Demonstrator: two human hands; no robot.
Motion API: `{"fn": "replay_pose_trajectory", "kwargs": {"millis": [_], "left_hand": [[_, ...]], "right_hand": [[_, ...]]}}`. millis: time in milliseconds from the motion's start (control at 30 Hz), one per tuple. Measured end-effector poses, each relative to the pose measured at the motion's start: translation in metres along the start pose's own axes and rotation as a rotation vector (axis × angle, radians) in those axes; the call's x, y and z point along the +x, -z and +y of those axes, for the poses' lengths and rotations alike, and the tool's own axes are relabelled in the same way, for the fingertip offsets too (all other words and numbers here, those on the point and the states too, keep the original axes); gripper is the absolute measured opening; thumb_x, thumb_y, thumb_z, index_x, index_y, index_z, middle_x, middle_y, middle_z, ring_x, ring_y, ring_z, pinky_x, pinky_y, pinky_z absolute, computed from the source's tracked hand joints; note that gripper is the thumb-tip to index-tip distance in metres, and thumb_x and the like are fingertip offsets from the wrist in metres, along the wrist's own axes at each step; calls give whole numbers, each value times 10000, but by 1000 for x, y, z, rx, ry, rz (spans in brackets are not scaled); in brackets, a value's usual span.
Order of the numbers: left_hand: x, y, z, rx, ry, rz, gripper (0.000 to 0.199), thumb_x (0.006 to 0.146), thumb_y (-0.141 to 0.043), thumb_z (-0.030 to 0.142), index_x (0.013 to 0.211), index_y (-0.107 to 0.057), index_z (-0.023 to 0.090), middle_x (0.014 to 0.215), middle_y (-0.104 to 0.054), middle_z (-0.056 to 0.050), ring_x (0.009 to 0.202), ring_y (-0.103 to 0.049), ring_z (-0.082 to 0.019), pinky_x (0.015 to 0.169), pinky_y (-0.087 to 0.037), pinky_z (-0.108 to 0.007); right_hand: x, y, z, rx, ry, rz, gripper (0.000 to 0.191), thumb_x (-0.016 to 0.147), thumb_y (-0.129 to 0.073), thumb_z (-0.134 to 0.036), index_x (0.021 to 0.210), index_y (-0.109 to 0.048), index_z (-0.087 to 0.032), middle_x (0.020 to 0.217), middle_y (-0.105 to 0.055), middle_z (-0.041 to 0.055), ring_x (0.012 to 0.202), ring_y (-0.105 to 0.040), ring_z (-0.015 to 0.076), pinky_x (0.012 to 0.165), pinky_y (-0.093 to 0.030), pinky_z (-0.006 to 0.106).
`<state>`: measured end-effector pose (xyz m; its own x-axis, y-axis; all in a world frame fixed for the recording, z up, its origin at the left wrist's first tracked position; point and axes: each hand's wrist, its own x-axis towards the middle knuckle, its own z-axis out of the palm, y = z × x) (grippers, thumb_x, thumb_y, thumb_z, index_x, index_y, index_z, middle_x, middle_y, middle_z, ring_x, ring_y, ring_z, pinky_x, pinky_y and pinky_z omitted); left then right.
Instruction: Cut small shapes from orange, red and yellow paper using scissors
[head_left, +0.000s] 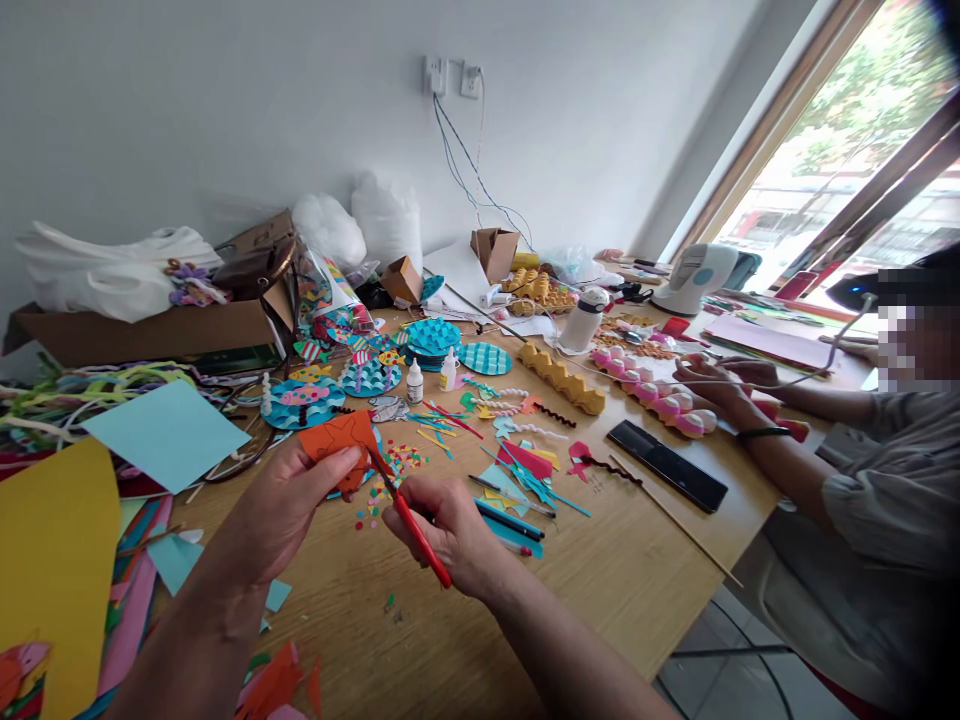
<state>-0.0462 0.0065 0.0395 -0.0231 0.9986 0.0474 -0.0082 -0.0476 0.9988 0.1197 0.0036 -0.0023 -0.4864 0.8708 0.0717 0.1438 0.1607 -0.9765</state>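
My left hand (289, 495) pinches a piece of orange paper (330, 436) that has dark outlines drawn on it. Red-handled scissors (420, 540) are in my right hand (442, 525), their blades at the right edge of the paper. Small round paper dots (401, 460) lie on the table behind the scissors. Just beyond the orange paper is a blue painted egg-carton piece (300, 402) with paper fish on it. Pens (510, 520) rest on blue paper to the right of my right hand.
Coloured sheets, including a light blue one (166, 432) and a yellow one (56, 570), cover the left side. Glue bottles (415, 382), a yellow egg-carton strip (561, 378) and a black phone (667, 465) are farther off. At right, a person's hands (712, 380) are beside a pink carton strip (652, 392).
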Motion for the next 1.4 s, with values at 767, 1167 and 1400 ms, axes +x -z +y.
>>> {"fn": "replay_pose_trajectory", "kwargs": {"millis": [767,1167,1400], "left_hand": [[0,0,-8,-51,-34,24,145,741,-662,304,681,-605,186,546,-566,52,485,-465,-79,447,-358,-186],[0,-2,-2,-50,-12,1,181,721,-644,269,593,-555,178,506,-490,69,457,-397,-54,438,-307,-181],[1,0,-2,-37,20,12,169,687,-659,282,603,-556,179,485,-458,76,461,-370,-61,427,-288,-179]], "right_hand": [[2,0,4,23,-1,20,320,817,-576,-327,588,-406,-183,496,-311,-69,472,-284,61,429,-204,191],[2,0,4,12,-6,1,299,828,-551,-308,587,-426,-182,506,-355,-61,488,-302,70,444,-230,193],[1,1,5,22,-5,-36,320,836,-563,-336,598,-416,-183,506,-324,-69,486,-287,67,442,-217,196]]}}
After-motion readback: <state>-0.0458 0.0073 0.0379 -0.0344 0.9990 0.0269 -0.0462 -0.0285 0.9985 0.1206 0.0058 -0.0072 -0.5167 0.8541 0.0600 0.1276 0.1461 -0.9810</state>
